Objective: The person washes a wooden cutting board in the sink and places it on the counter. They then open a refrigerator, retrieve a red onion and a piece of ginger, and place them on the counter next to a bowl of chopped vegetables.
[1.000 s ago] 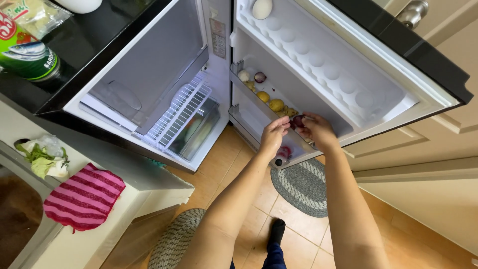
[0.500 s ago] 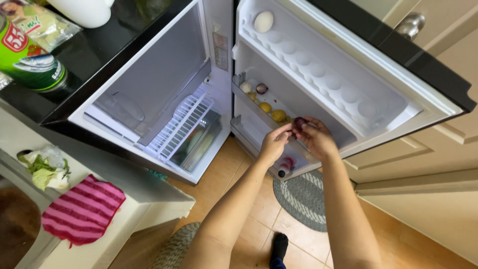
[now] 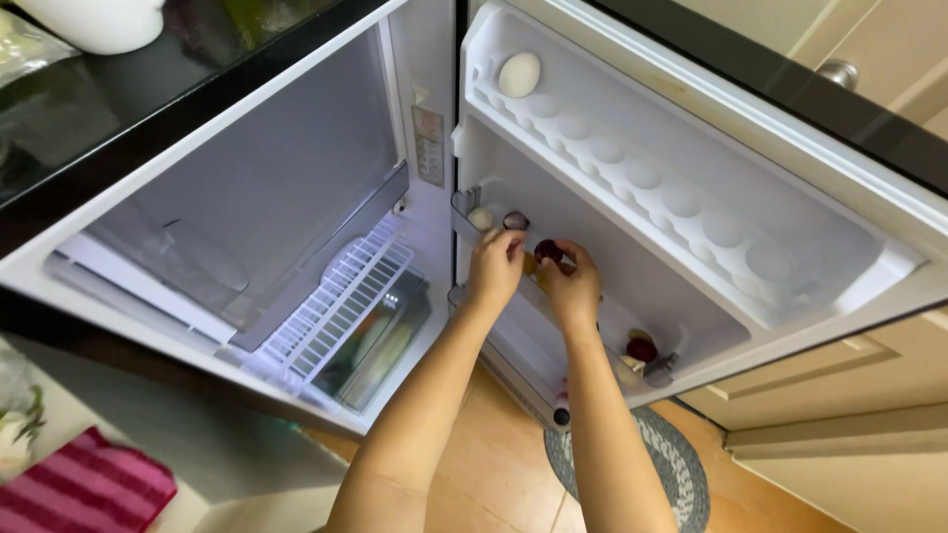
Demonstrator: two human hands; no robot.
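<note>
Presently both hands work at the door shelf [image 3: 474, 219]: right hand [image 3: 571, 288] pinches a dark red fruit [image 3: 548, 251]; left hand [image 3: 496, 265] curled, grip unclear. Best seat it gently against the shelf's rail.

Our left hand [image 3: 494, 268] and right hand [image 3: 571, 286] are now further up the door shelf [image 3: 469, 219], the right fingers [image 3: 565, 259] holding a dark red onion [image 3: 548, 251] there.

Door shelf [image 3: 513, 296] holds small round fruits [image 3: 515, 220], perhaps onions.
</note>
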